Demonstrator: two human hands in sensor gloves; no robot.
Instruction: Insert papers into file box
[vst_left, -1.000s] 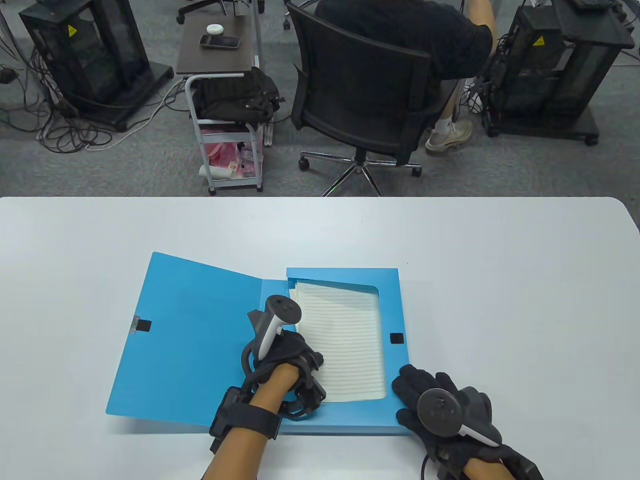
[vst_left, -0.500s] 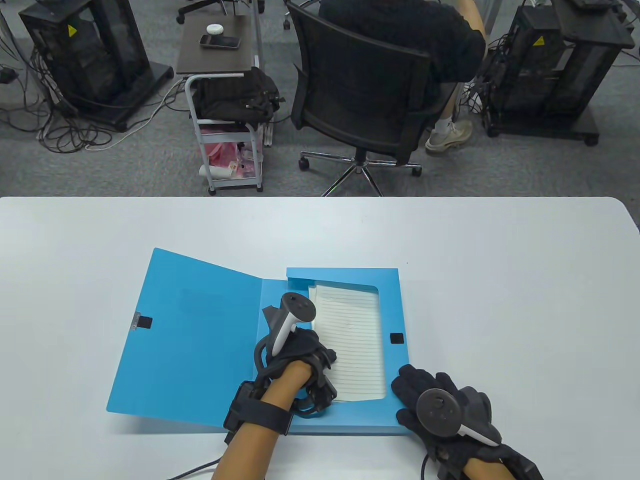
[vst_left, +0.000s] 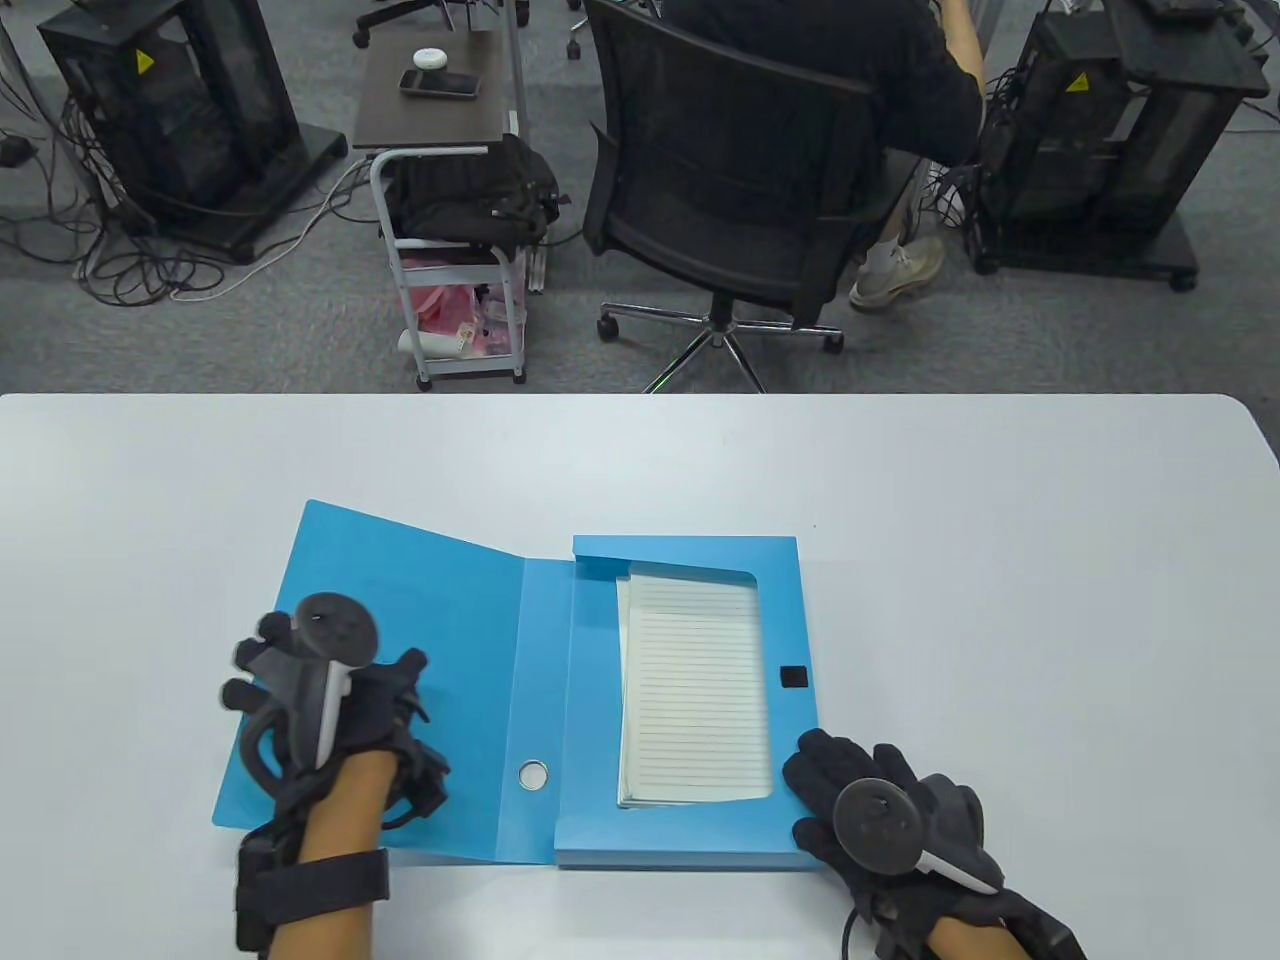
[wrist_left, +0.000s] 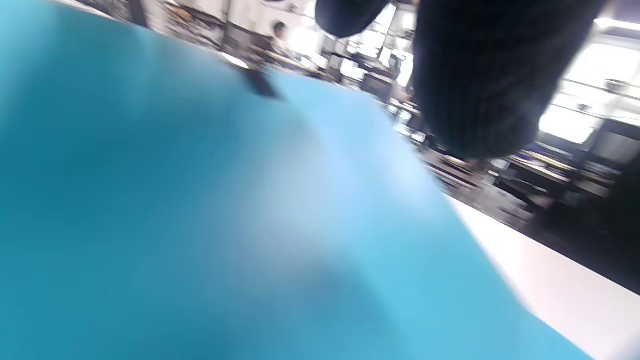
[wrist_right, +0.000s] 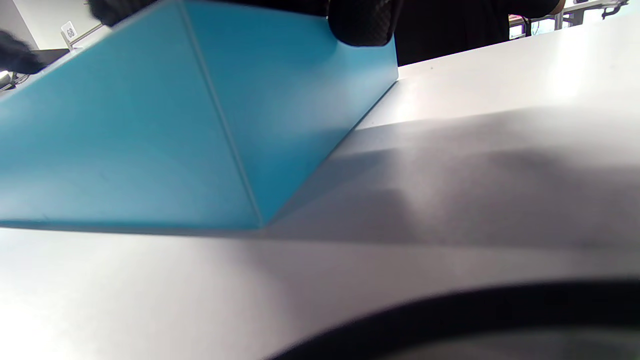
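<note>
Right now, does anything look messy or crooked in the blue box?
A little. The lined papers lie slightly crooked inside the blue file box, with sheet edges peeking out unevenly on their left side. Nothing looks torn or spilled.

Blue file box lies flat and open on the white bench, near the 6 o'clock edge. Lid swung out to 9 o'clock, slightly raised; round finger hole in the spine. Lined white papers sit inside the tray, stacked, partly under the 12 o'clock flap. Black tab at the 3 o'clock wall.
</note>
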